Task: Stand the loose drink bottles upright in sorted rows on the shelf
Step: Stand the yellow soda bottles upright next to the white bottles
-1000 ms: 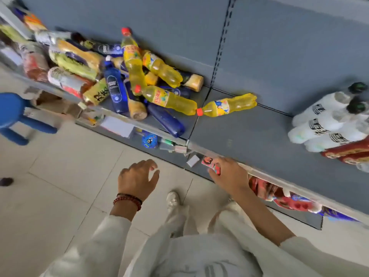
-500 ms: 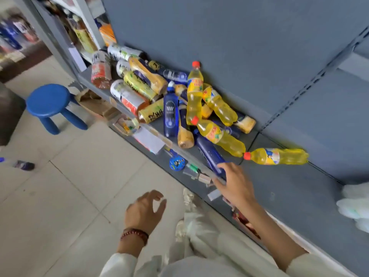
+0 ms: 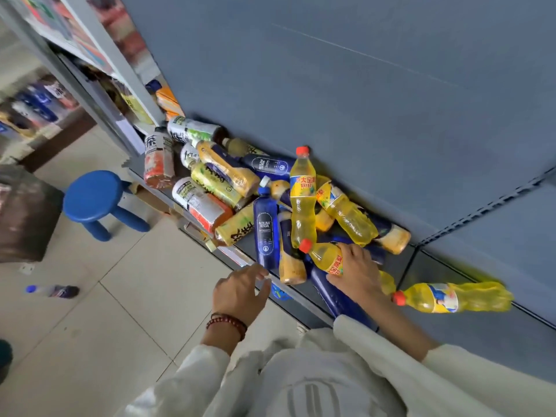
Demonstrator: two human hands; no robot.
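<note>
One yellow bottle (image 3: 323, 255), likely heavy and slick, is gripped round its belly by the right hand (image 3: 358, 273); left hand (image 3: 240, 288) hovers slack, empty.

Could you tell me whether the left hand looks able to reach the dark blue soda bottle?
Probably yes: the left hand hovers open right beside the blue bottle at the front edge of the shelf, with nothing between them; the right hand grips a yellow bottle further along.

Soft, even light, no glare. Wide-angle bending tilts the shelf (image 3: 436, 266). The far racks (image 3: 39, 94) at upper left are smeared and blocky; the bottles (image 3: 302, 206) are sharp.
</note>
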